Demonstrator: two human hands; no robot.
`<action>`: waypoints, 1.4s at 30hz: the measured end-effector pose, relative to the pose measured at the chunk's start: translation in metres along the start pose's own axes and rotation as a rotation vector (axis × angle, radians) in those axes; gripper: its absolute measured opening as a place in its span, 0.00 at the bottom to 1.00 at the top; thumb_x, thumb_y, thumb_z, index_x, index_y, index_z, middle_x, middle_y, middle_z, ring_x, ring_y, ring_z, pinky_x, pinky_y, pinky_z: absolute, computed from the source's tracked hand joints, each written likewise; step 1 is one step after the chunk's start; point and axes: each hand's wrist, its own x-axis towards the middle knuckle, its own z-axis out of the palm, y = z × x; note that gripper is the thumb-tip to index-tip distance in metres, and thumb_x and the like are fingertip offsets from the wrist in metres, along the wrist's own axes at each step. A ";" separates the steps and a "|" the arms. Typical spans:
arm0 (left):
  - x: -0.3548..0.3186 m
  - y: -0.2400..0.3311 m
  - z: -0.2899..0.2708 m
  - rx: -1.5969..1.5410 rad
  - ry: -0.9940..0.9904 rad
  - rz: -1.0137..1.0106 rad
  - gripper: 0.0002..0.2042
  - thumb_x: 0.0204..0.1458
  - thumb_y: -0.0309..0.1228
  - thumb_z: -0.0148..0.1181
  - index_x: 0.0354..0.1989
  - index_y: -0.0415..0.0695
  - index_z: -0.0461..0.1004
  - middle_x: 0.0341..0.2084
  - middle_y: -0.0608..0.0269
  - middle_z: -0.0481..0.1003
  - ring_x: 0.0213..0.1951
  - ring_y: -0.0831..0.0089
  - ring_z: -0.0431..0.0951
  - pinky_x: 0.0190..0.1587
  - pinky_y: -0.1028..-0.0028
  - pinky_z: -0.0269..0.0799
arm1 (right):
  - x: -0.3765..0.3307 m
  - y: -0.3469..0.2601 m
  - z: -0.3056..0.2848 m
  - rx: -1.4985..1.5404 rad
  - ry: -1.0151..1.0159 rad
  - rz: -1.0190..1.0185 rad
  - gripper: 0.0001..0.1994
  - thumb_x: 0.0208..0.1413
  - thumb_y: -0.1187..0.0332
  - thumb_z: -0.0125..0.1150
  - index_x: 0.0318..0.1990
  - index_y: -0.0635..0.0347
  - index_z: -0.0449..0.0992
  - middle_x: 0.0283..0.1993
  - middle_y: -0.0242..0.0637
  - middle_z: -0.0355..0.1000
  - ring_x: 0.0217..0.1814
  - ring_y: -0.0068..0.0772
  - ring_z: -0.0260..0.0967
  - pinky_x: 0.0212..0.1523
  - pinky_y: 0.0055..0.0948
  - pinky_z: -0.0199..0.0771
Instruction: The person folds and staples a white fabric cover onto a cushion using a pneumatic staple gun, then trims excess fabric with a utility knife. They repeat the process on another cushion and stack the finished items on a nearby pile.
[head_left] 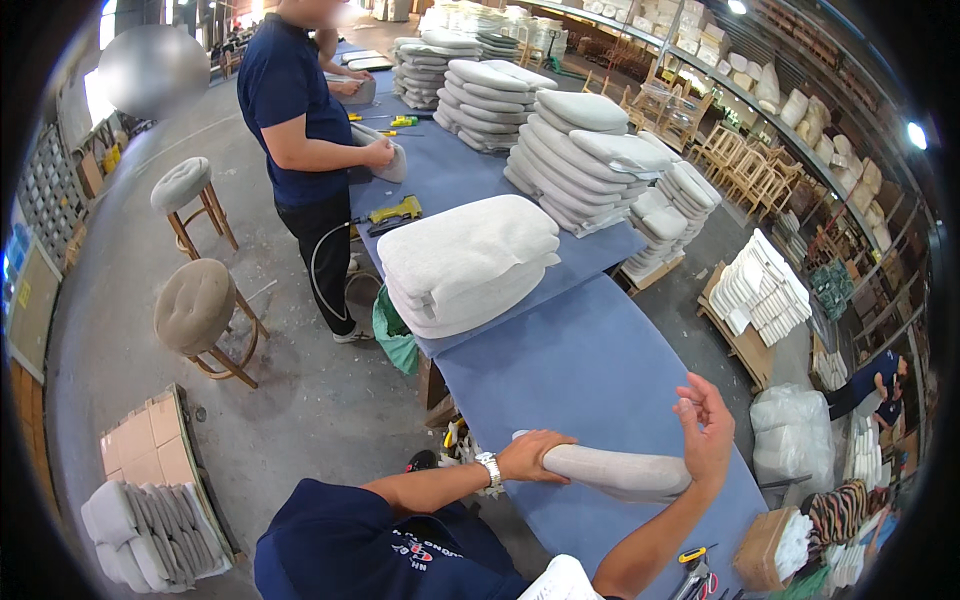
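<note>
A light grey padded seat cushion (615,472) stands on its edge on the blue table (570,360) in front of me. My left hand (537,457), with a watch at the wrist, grips its left end, the fingers closed over the padding. At the cushion's other end, my right hand (706,425) is lifted with its fingers loosely bent and apart, and nothing shows in it. Whether the right palm or wrist touches the cushion I cannot tell. Near my right forearm lie a yellow cutter knife (692,553) and scissors (708,585).
A pile of cushions (470,260) sits farther up the table, with taller stacks (575,160) behind. A yellow staple gun (397,210) lies near a co-worker (300,130) who handles a cushion. Two stools (205,305) stand left; a cardboard box (765,550) is at the right.
</note>
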 end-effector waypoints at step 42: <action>0.067 0.112 -0.029 -0.102 0.292 0.126 0.27 0.69 0.52 0.50 0.46 0.33 0.72 0.29 0.59 0.75 0.31 0.72 0.71 0.34 0.70 0.68 | 0.064 -0.038 0.024 -0.152 -0.157 -0.433 0.18 0.54 0.56 0.67 0.49 0.55 0.82 0.38 0.40 0.83 0.41 0.47 0.81 0.45 0.44 0.80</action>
